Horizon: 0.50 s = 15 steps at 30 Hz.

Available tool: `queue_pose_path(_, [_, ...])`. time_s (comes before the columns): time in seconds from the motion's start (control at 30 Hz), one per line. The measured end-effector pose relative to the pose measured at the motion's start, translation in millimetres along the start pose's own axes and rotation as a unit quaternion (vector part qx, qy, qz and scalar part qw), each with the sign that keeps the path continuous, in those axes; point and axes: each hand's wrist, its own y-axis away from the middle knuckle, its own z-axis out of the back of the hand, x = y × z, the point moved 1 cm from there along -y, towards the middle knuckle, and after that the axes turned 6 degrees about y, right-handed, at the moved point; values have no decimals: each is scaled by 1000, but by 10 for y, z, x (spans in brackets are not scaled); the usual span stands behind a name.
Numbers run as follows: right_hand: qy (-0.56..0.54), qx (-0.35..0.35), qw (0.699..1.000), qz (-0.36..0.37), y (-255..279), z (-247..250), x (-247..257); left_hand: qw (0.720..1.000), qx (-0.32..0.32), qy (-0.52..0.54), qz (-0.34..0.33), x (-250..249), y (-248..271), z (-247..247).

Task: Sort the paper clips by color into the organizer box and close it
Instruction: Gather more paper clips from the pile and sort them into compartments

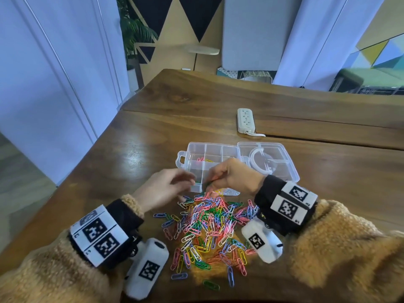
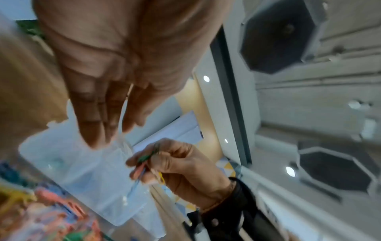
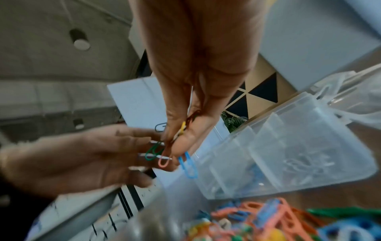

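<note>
The table (image 1: 153,132) bears the open clear box (image 1: 209,154), its lid (image 1: 282,154) laid flat to the right. A pile of clips (image 1: 209,226) lies just before the box. The right hand (image 1: 234,176) pinches a bunch of mixed clips (image 3: 183,146) above the box's near edge. The left hand (image 1: 166,189), fingers relaxed and empty, reaches toward that bunch.

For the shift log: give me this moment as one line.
stage: sorting | right hand: pinches mixed clips | left hand: open, fingers at those clips | organizer box: open, few clips inside | pile: mostly unsorted
</note>
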Motion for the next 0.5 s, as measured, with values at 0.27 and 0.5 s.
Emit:
queue_pose_path(0.27, [-89, -17, 993, 77, 61, 100, 431, 733, 85, 647, 192, -101, 46, -426])
queue_pose_path(0.5, [94, -40, 989, 103, 85, 49, 479, 629, 4, 767, 128, -276, -4, -573])
